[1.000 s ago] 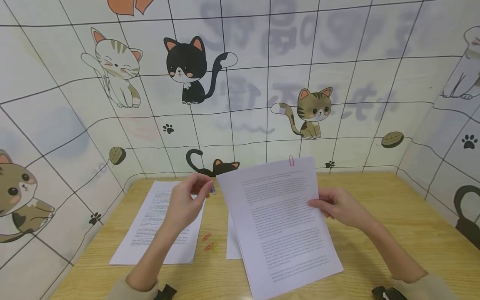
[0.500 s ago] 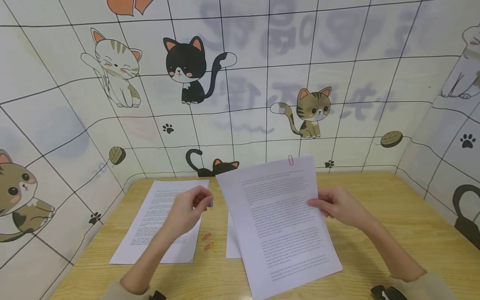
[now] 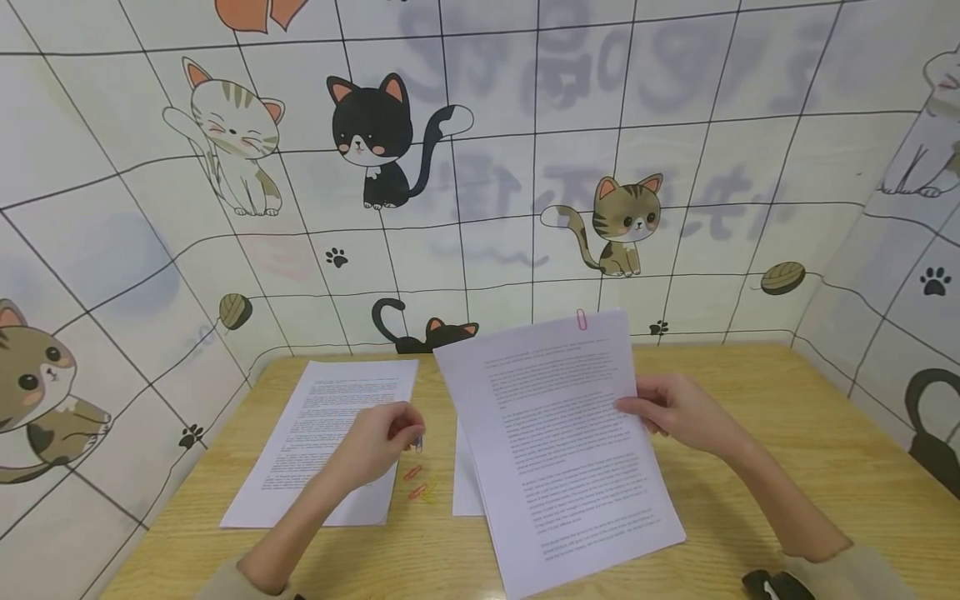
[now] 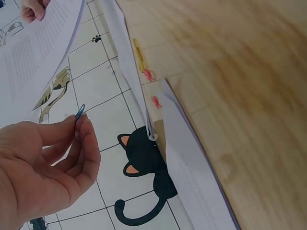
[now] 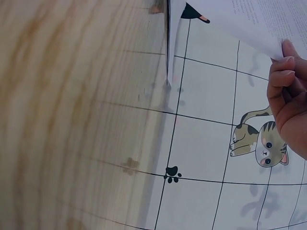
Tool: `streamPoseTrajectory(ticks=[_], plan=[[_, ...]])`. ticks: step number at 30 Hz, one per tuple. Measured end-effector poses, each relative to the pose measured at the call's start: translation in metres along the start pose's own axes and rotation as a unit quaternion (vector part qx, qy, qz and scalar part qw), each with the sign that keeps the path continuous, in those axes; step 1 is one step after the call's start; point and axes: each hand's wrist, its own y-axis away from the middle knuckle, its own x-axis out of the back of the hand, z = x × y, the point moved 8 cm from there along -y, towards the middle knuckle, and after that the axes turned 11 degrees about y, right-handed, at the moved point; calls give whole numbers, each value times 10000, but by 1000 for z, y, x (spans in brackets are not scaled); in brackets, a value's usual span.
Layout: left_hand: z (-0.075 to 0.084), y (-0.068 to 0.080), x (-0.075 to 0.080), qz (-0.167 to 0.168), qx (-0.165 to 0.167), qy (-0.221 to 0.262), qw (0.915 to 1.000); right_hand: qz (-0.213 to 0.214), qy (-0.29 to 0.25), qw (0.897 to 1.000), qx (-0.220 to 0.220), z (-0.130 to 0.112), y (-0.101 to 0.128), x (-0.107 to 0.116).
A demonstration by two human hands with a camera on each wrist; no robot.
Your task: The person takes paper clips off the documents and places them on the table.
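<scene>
— Where was the blue paper clip?

— Pinched between the thumb and fingertips of the left hand, low over the bench. That grip was clamped on the clip, the hand hanging just above the right edge of a printed sheet lying flat.

— And close by?

— Loose paper clips, orange and yellow, lay on the wood just below and to the right of that hand, between the flat sheet and another page half hidden under the raised papers.

— What did the right hand hold?

— A clipped stack of pages, tilted up off the bench, its fingers and thumb closed on the right edge. A pink clip sat on the top edge.

— Beyond that?

— A wall covering with cartoon cats and a grid of dark lines stood behind and at both sides.
</scene>
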Motion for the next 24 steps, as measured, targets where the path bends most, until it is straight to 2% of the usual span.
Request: streamPoseTrajectory(ticks=[13,18,24], plan=[[-22,1,-12,-631,96,-147,9979,-18,37,10000,25,-1,0,-1],[-24,2,-19,-964,31,-59,9953,-46,33,10000,48,-1,0,-1],[-27,2,-26,-1267,168,26,9918,-62,0,10000,77,1,0,-2]])
